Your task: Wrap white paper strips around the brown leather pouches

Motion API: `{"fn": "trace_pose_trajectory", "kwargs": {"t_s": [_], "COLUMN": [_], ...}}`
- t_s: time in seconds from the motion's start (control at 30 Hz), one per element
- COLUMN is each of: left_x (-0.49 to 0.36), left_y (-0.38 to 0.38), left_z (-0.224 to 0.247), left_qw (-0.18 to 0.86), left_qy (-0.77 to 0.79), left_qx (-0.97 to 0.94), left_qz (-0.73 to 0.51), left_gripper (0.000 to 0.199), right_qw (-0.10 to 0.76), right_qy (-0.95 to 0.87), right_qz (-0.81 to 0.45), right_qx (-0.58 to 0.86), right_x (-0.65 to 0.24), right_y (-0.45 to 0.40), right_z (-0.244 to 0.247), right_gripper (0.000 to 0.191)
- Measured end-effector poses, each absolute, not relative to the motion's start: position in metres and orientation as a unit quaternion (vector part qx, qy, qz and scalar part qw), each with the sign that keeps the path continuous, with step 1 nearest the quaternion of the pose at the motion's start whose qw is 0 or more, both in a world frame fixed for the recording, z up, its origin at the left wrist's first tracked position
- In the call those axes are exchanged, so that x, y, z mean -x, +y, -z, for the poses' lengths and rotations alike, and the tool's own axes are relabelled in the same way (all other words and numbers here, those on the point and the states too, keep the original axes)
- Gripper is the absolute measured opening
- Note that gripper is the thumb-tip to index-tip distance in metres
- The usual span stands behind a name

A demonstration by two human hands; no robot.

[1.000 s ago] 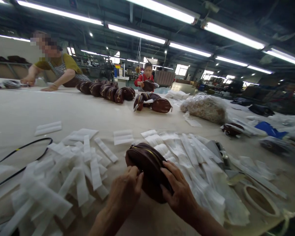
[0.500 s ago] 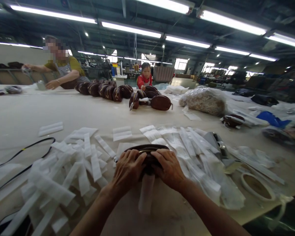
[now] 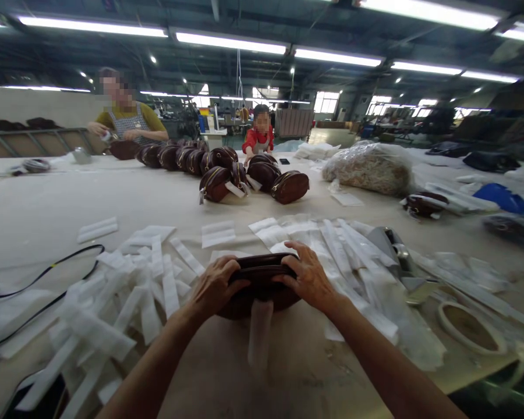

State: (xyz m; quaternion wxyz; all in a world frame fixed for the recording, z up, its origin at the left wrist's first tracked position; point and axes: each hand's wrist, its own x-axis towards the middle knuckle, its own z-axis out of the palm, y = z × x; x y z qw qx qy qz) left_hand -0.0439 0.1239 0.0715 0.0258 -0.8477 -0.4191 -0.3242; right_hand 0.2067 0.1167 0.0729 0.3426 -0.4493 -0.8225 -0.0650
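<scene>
Between my hands is a dark brown leather pouch bag (image 3: 262,294), its top edge facing up and its side facing me. My left hand (image 3: 217,286) grips the bag's left end, thumb on the near side and fingers over the top. The right end is held by my right hand (image 3: 308,276), thumb in front and the index finger lifted off the edge. A white strip of padding (image 3: 261,334) hangs down from the front of the bag toward me. Whether the bag's zip is open, I cannot tell.
Loose white strips (image 3: 100,331) lie at left, and flat white sheets (image 3: 349,273) at right. A tape dispenser (image 3: 395,247) and a tape roll (image 3: 471,329) are beyond my right forearm. Finished-looking brown bags (image 3: 290,186) line the table's far side, where two people work.
My hands have spread apart along the bag, and its top edge now shows between them. Across the table, a bag was turned and shifted; the person at left now holds a brown bag.
</scene>
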Motion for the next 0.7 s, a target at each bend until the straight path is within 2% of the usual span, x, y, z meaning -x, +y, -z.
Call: {"fn": "trace_pose_trajectory", "kwargs": {"t_s": [0.1,0.2,0.33,0.43,0.6,0.7], "left_x": [0.042,0.041,0.046,0.050,0.039,0.022], "left_y": [0.126,0.124,0.110,0.096,0.089,0.091], "left_z": [-0.057,-0.050,-0.049,-0.054,-0.077,-0.086], "left_qw": [0.042,0.060,0.063,0.071,0.118,0.168], "left_qy": [-0.435,-0.447,-0.466,-0.463,-0.411,-0.387], "left_qx": [0.826,0.810,0.790,0.791,0.868,0.876], "left_qz": [0.355,0.375,0.393,0.394,0.254,0.232], "left_gripper": [0.021,0.024,0.025,0.034,0.028,0.032], "right_qw": [0.393,0.376,0.343,0.340,0.320,0.319], "right_qy": [-0.812,-0.823,-0.846,-0.841,-0.845,-0.847], "right_qz": [0.037,0.052,0.064,0.073,0.097,0.083], "right_qx": [0.431,0.422,0.404,0.414,0.418,0.417], "right_x": [-0.210,-0.210,-0.207,-0.203,-0.196,-0.199], "right_y": [0.127,0.134,0.125,0.109,0.098,0.098], "right_z": [-0.062,-0.059,-0.067,-0.067,-0.059,-0.058], "right_gripper": [0.040,0.054,0.050,0.050,0.048,0.046]}}
